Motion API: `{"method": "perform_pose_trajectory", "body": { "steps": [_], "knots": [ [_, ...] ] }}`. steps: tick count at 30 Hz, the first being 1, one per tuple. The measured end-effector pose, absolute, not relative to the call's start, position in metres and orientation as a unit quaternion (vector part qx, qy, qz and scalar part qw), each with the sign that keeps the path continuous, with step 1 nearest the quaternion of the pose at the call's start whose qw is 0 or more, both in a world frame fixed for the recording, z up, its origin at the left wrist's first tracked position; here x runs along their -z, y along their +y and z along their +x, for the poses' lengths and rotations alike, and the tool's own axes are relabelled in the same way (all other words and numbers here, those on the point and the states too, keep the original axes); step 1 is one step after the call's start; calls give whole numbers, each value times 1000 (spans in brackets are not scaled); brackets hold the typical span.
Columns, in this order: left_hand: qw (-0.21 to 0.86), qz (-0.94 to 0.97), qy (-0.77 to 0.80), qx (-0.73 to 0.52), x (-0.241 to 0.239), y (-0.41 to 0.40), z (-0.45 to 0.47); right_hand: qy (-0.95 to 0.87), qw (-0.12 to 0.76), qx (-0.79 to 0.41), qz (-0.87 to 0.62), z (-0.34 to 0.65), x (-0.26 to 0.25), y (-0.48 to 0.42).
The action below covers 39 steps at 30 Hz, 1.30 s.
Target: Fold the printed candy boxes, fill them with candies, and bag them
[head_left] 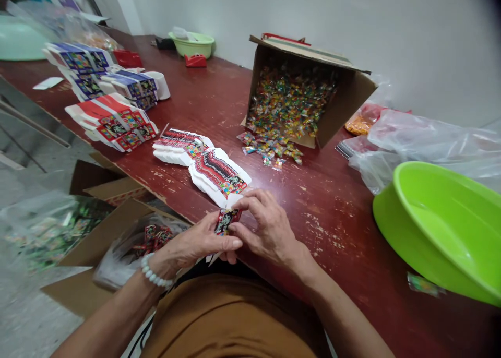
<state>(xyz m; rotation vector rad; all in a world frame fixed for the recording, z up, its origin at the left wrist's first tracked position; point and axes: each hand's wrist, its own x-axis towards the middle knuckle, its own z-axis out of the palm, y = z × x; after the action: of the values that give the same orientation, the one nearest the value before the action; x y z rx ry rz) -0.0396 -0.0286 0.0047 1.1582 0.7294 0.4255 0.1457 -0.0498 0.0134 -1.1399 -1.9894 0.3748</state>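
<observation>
Between my two hands, close to the table's front edge, is a small red printed carton [226, 221] with a white flap at its far end. My left hand [209, 239] closes around its near side, thumb across the lower end. The thumb and index finger of my right hand [266, 223] pinch its right side near the flap. Just beyond lies a fanned row of flat red cartons [221, 172], and a second flat stack [182, 145] sits to its left. What the carton holds inside cannot be seen.
A tipped cardboard box [344, 102] spills wrapped candies [274, 148] onto the red table [313, 206]. At right stands a green basin [442, 227] beside plastic bags [422, 139]. Bundled cartons [117, 120] stand at left. Below the edge, an open box [84, 290] holds a bag of red packs [154, 238].
</observation>
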Motion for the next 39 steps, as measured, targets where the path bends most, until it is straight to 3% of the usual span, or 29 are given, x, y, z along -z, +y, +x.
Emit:
{"method": "perform_pose_trajectory", "body": {
  "steps": [10,16,22,27,31,36,39],
  "knots": [
    [755,567,296,-143,5,-24,-41,-784,343,-319,-407,157,-17,-53],
    [738,587,320,-94,-2,-23,-41,-730,325,-487,-352,167,-16,-55],
    [702,649,286,-67,2,-23,-41,-801,225,-456,-316,174,-28,-54],
    [736,578,339,-91,10,-22,-39,-821,178,-439,-317,172,-36,-56],
    [715,586,360,-127,10,-17,-38,-803,228,-447,-323,173,-34,-55],
    [713,554,388,-186,9,-16,-34,-655,415,-421,-471,168,-2,-49],
    [725,504,406,-236,11,-20,-26,-586,461,-459,-483,157,19,-46]
  ]
}}
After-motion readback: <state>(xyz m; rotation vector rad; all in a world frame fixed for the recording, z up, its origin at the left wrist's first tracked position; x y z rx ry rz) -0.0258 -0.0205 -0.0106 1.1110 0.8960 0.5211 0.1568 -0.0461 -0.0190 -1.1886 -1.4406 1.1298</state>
